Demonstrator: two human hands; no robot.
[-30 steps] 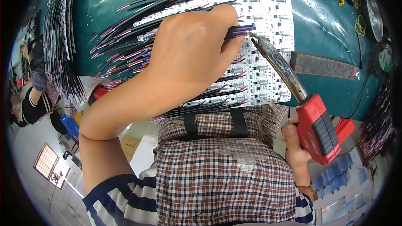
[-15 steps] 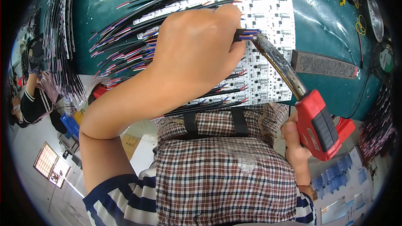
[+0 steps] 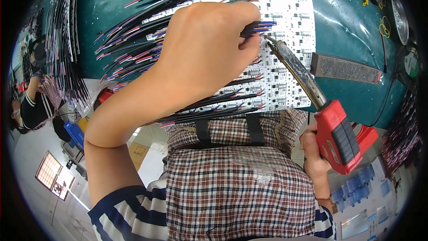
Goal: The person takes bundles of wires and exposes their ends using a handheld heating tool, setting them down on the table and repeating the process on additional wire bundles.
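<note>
My left hand (image 3: 209, 44) is closed round a bundle of black cables (image 3: 261, 27). Their thin blue, red and white wire ends stick out past my fingertips, over a white circuit board panel (image 3: 292, 58) set with rows of small parts. With my right hand (image 3: 313, 154) I grip a red soldering gun (image 3: 339, 138) from the lower right. Its long metal barrel slants up to the left, and the tip sits close under my left thumb at the panel. Whether the tip touches a wire is too small to tell. More black cables (image 3: 133, 56) lie left across the panel.
A dark rough-topped block (image 3: 350, 68) lies right of the panel on the green table (image 3: 343, 18). Cable-laden panels (image 3: 64, 35) stand at the far left. A metal bowl (image 3: 398, 15) and yellow ties (image 3: 384, 27) are at the right. Another person (image 3: 38, 102) works at the left.
The wire bundle and my left hand have shifted slightly up and left. The iron's tip has dropped away from the wire ends to a spot below and left of them.
</note>
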